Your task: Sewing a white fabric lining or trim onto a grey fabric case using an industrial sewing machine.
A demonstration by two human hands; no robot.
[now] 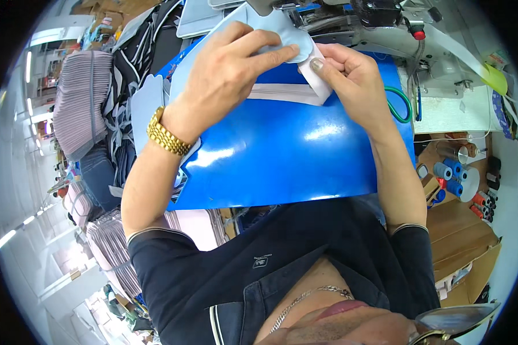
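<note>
A light blue, rounded panel [279,26] lies under the sewing machine [380,11] at the top. My left hand [230,72], a gold watch on its wrist, is curled over the panel, its fingers pressed along the rounded edge; the thumb is hidden. My right hand [348,75] pinches a whitish strip [316,77] between thumb and fingers, right against that edge. The strip looks like zipper tape; it folds back and runs left over the blue work surface [282,149], passing below my left hand.
Green-handled scissors [407,106] lie right of my right wrist. Stacked light panels [77,98] and dark bundled pieces stand at the left. Thread spools [454,172] and a cardboard box [466,236] sit low at the right. More pale panels [204,14] lie at the top left.
</note>
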